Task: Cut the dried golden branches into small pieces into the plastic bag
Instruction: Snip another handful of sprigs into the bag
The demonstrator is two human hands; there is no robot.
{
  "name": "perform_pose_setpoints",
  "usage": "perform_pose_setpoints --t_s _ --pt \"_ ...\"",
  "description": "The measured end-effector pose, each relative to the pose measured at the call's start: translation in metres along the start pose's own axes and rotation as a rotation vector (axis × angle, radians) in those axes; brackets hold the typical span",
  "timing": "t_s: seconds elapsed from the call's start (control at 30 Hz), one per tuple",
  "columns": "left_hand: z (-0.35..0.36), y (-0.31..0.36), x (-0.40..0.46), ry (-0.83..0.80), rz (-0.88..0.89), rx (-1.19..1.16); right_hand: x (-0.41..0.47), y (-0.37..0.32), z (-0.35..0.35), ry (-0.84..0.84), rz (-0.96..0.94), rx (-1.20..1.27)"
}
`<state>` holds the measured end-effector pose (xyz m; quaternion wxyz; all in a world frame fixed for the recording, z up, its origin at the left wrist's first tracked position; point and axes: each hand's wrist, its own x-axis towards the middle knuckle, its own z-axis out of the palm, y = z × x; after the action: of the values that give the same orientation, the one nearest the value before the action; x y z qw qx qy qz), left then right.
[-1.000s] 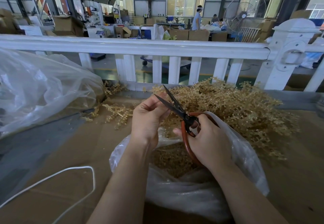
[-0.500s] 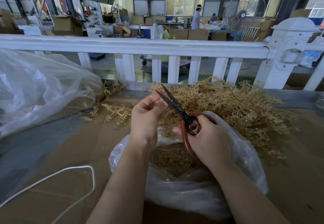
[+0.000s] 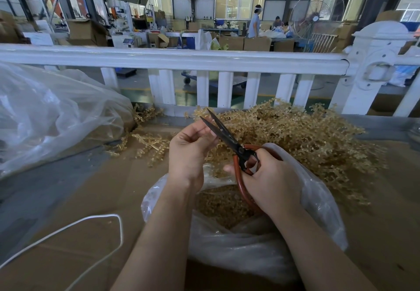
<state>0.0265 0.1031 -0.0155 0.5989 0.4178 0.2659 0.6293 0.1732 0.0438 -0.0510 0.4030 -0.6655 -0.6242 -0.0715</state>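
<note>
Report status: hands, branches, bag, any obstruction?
Right hand grips scissors, blades open. Left hand pinches a small piece at the blades. Bag open below, cut pieces inside; branches piled behind. Nothing in the way.

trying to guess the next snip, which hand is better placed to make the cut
Right. The right hand already grips the red handles of the scissors, blades parted over the plastic bag. The left hand is at the blades with pinched fingers; what it holds is unclear.
</note>
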Motion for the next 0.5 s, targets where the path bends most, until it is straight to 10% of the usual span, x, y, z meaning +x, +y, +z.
perform_pose_setpoints --t_s 0.5 --pt "-0.0033 0.0003 0.0001 0.031 -0.064 0.021 -0.0002 -0.0004 -0.0003 0.016 -0.007 0.013"
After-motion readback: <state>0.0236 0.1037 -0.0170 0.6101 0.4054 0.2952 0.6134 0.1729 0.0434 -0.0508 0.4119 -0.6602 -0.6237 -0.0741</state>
